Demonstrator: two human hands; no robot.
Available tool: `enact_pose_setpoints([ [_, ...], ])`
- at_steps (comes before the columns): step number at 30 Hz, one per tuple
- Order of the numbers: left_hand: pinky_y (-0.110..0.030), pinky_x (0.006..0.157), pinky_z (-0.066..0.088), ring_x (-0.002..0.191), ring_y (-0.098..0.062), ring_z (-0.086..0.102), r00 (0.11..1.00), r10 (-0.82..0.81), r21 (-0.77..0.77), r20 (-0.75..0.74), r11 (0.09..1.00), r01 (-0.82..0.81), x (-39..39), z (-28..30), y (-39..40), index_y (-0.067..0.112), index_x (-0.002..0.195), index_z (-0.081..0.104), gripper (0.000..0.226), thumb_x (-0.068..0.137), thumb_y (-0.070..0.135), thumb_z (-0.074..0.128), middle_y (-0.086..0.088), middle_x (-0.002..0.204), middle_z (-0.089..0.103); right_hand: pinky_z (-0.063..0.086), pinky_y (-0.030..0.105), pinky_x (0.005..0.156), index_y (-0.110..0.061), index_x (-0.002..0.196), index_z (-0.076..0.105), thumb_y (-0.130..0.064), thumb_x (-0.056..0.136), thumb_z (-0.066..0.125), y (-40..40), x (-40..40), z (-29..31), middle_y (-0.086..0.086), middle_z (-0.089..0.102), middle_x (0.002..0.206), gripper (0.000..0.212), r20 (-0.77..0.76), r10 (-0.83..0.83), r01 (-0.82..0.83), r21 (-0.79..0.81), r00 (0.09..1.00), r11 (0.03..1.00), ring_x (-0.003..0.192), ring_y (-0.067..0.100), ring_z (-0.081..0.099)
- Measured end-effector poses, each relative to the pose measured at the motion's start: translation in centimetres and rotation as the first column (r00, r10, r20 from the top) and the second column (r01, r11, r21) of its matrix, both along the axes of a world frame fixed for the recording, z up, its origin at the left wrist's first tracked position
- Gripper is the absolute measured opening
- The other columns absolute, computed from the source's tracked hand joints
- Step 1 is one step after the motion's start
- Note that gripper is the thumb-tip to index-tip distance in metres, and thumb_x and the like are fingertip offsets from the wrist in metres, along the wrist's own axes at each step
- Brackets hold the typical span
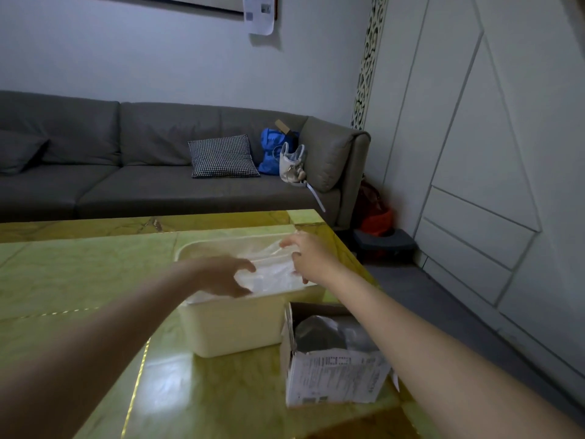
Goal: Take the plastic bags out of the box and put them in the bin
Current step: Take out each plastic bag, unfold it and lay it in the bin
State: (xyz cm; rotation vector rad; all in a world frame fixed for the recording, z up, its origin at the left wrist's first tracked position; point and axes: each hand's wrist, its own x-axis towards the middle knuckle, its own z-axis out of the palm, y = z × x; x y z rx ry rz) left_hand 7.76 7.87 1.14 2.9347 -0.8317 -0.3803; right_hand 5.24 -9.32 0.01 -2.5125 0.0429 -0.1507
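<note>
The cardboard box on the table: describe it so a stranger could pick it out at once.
Start at the green marble-patterned table in front of the grey sofa. Near its right edge, beside the cream plastic bin, stands the cardboard box, partly under the right forearm. Unlike the smooth bin, it is white with printed labels, open-topped, with grey plastic inside.
</note>
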Motion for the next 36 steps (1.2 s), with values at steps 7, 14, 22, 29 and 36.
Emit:
enact_pose_setpoints([
  [7, -0.029, 0.102, 0.037, 0.127, -0.021, 0.042, 0.997, 0.029, 0.22, -0.074, 0.975, -0.012, 1.8, -1.0, -1.4, 0.029, 0.14, 0.038, 0.051, 0.092, 0.013, 0.051, -0.002, 0.144, 0.039, 0.031, 0.042, 0.099, -0.013, 0.112, 0.061, -0.015, 0.089, 0.058, 1.0, 0.5, 1.8, 0.011, 0.027, 0.143, 0.023, 0.135, 0.116, 0.019, -0.729, 0.984, 0.684, 0.127, 0.032, 0.028],
  [14, -0.029, 0.099, 0.041, 0.123, -0.023, 0.046, 0.996, 0.032, 0.262, -0.079, 0.965, -0.011, 2.5, -1.7, -1.1, 0.029, 0.139, 0.037, 0.052, 0.091, 0.016, 0.053, -0.003, 0.142, 0.039, 0.045, 0.035, 0.097, -0.009, 0.134, 0.047, -0.028, 0.092, 0.06, 1.2, 1.6, -0.4, 0.012, 0.046, 0.136, 0.048, -0.381, 0.049, -0.251, -0.502, 0.923, 0.828, 0.119, 0.029, 0.048],
  [22, -0.029, 0.096, 0.038, 0.118, -0.022, 0.049, 0.994, 0.095, 0.032, 0.052, 0.995, -0.096, 1.3, 1.3, 1.6, 0.023, 0.129, 0.05, 0.044, 0.087, 0.029, 0.061, -0.003, 0.133, 0.05, 0.046, 0.034, 0.088, -0.005, 0.117, 0.061, -0.028, 0.093, 0.057, -0.1, -2.3, 4.0, 0.011, 0.06, 0.121, 0.034, -0.126, 0.083, -0.121, -0.334, 0.989, 0.935, 0.107, 0.025, 0.057],
  [29, -0.019, 0.083, 0.046, 0.087, -0.007, 0.051, 0.967, -0.064, -0.255, 0.247, 0.958, 0.128, -3.9, 2.9, -1.2, 0.016, 0.111, 0.063, 0.022, 0.09, 0.015, 0.055, -0.003, 0.113, 0.062, 0.048, 0.026, 0.06, -0.011, 0.069, 0.058, -0.026, 0.093, 0.058, -1.6, -9.3, 4.0, 0.003, 0.063, 0.067, 0.028, -0.374, 0.028, -0.207, -0.448, 0.927, 0.87, 0.055, 0.013, 0.055],
  [36, -0.018, 0.078, 0.041, 0.094, -0.013, 0.055, 0.984, -0.139, -0.26, 0.113, 0.951, 0.164, -8.6, 1.3, -5.1, 0.015, 0.122, 0.058, 0.032, 0.092, 0.023, 0.054, -0.004, 0.117, 0.062, 0.049, 0.028, 0.066, -0.01, 0.103, 0.066, -0.014, 0.091, 0.056, -0.4, -9.8, 0.4, 0.005, 0.064, 0.094, 0.016, -0.176, -0.091, 0.006, -0.433, 0.98, 0.902, 0.081, 0.02, 0.06],
])
